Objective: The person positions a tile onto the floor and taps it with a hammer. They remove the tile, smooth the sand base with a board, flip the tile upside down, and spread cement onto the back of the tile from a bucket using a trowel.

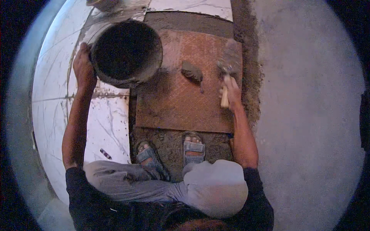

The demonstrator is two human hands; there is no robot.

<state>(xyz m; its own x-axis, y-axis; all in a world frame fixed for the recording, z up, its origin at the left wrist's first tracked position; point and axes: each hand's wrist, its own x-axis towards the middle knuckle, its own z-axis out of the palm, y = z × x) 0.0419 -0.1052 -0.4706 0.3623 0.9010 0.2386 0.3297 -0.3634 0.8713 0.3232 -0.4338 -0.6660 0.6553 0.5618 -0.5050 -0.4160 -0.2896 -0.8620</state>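
A black bucket [125,54] is tilted at the upper left, and my left hand [84,68] is closed on its left rim. Its inside is too dark to make out. My right hand [231,91] grips the pale handle of a trowel [229,57], whose blade is blurred by motion. Beneath the blade lies the right side of a reddish-brown tile [169,107] with a ridged grid pattern, its surface smeared with grey. On the tile, between the bucket and the trowel, rests a dark grey lump of mortar [191,72].
White marbled tiles [107,123] run along the left and far side, some spattered with mortar. Damp mortar [250,88] borders the brown tile. Smooth grey floor [308,115] stretches to the right. A small dark tube [105,154] lies near my knee. Another container [103,4] stands at the top.
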